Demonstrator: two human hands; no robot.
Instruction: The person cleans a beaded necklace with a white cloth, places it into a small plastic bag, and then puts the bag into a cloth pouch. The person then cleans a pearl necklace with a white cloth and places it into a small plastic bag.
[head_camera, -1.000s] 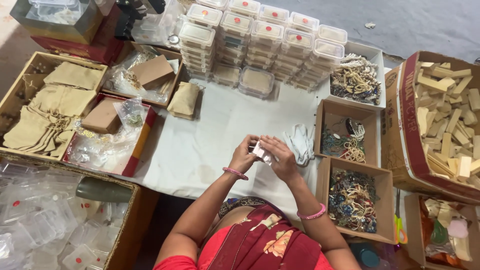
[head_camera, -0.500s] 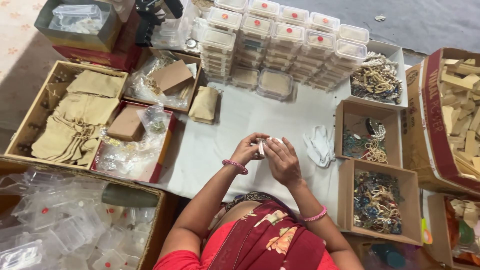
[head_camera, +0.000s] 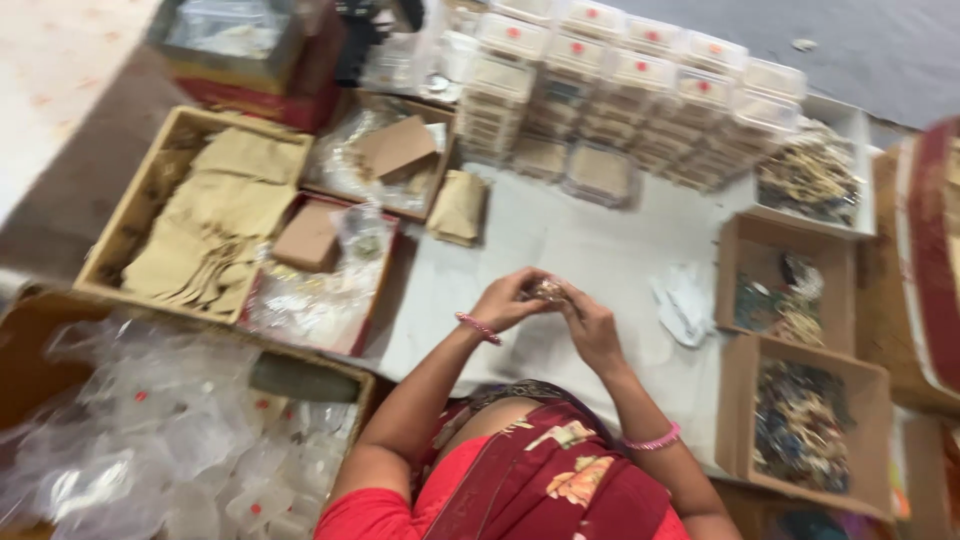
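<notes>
Together above the white-clothed desk (head_camera: 560, 240), left hand (head_camera: 510, 300) and right hand (head_camera: 592, 330), fingers (head_camera: 535, 281) pinched on a small blurred trinket (head_camera: 549, 291), jewellery boxes (head_camera: 800, 420) right, cloth pouches (head_camera: 215, 235) far left.

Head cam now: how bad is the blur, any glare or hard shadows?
Head view: motion blur throughout, worst at the right edge; the small item between the left hand and right hand is unreadable; soft even light, no glare, faint shadows on the white cloth.

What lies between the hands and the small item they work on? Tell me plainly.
Nothing visible does. The left hand and right hand both already touch the small item, holding it between them above the white cloth. Blur hides what kind of item it is.
</notes>
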